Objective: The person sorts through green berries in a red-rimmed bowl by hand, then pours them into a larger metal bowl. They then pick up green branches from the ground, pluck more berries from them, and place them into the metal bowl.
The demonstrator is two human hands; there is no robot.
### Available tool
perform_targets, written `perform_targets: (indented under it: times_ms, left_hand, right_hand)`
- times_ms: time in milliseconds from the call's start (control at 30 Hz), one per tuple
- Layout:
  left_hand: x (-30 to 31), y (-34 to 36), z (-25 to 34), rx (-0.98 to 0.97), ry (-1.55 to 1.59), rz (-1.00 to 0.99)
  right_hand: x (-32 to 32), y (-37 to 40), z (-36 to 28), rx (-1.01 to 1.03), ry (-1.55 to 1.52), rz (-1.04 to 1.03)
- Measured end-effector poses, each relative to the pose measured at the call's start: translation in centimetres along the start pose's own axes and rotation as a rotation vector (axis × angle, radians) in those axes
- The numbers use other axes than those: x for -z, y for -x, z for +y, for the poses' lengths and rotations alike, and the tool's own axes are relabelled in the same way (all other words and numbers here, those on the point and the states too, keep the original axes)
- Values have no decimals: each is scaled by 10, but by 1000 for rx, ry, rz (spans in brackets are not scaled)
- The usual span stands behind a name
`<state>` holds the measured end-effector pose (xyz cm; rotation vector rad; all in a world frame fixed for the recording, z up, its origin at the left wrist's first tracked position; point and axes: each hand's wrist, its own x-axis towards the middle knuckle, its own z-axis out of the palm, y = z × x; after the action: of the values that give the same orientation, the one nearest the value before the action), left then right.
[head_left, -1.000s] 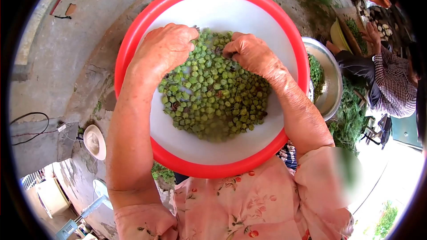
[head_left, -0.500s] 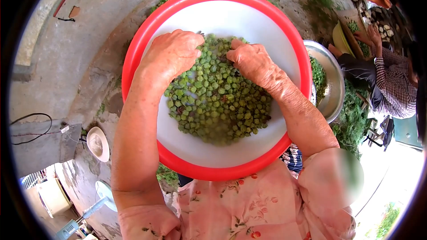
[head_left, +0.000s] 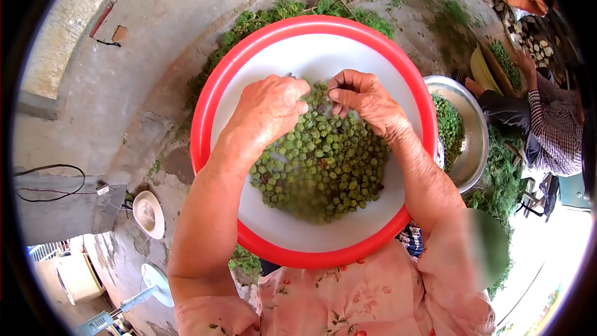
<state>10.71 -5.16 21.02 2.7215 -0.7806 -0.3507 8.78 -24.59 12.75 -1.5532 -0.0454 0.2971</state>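
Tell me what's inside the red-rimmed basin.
Inside the red-rimmed basin is a pile of small, roundish green pods, with white wall showing around it. The left hand and right hand cover some of its far side; anything beneath the top layer is hidden.

The basin is white inside with a bright red rim; the pods are mottled green. The blouse is pink with red and green floral sprigs; the co-worker's shirt is dark-and-white checked.
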Motion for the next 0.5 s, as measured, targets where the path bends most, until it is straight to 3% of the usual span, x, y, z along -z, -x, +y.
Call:
perform_targets:
  times_ms: [67,333,467,500]
  left_hand:
    - [-1,-1,-1,-53,57,30]
    - [-4,-4,8,-54,190,65]
    - [-1,-1,10,-52,34,58]
    - [0,-1,11,-23,-63,53]
  right_hand:
    - [0,2,-3,-10,-177,-29]
    - [-14,9,-9,96,-267,-72]
    - [-14,11,-14,122,-19,-34]
    - [-15,12,-18,149,37,79]
